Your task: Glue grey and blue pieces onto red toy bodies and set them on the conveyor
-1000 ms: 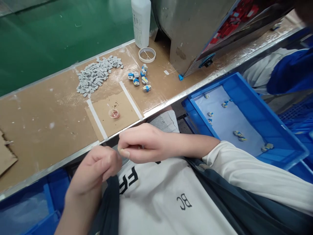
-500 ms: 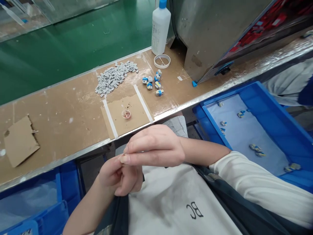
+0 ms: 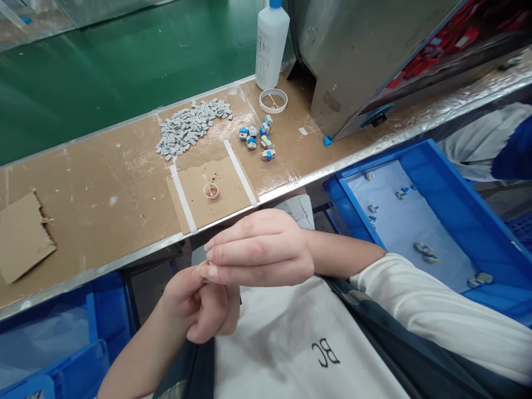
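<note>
Brown cardboard (image 3: 230, 191) bears the cup (image 3: 211, 192) beyond our right hand (image 3: 261, 249), now uncurled over our left hand (image 3: 208, 305); fingertips (image 3: 211, 271) meet, suggesting finer handling; whether they pinch anything, we cannot tell.

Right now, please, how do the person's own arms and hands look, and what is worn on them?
The left hand and right hand are bare, with no gloves or rings visible. The right arm wears a loose, creased white sleeve, ending partway along it. The left forearm shows bare.
</note>
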{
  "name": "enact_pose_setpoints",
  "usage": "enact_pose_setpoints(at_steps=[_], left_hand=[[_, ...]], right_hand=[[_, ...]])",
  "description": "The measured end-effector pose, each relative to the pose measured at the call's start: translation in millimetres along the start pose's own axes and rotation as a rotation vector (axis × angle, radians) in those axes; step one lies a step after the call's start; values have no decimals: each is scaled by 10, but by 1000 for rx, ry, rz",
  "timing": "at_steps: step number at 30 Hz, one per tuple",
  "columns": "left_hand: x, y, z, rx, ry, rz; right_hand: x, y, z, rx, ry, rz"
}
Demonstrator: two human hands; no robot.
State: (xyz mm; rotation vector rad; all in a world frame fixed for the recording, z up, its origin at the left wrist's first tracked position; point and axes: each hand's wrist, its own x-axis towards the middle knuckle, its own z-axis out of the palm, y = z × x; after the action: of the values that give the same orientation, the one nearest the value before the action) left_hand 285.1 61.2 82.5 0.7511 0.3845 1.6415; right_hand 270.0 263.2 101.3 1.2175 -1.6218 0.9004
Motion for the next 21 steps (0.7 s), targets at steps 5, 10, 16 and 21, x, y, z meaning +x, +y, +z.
enact_pose_setpoints(at_steps=[5, 10, 16, 21], left_hand=[[43, -58, -7, -90, -63, 65], [109, -38, 17, -121, -85, 75], [114, -14, 54, -161, -24, 2], [103, -45, 43, -168, -77, 33]], right_hand=[[-5, 80, -27, 44, -47, -79], [-9, 99, -32, 49, -7, -69], [-115, 134, -50, 5, -113, -61], [-168, 190, -29, -11, -69, -122]])
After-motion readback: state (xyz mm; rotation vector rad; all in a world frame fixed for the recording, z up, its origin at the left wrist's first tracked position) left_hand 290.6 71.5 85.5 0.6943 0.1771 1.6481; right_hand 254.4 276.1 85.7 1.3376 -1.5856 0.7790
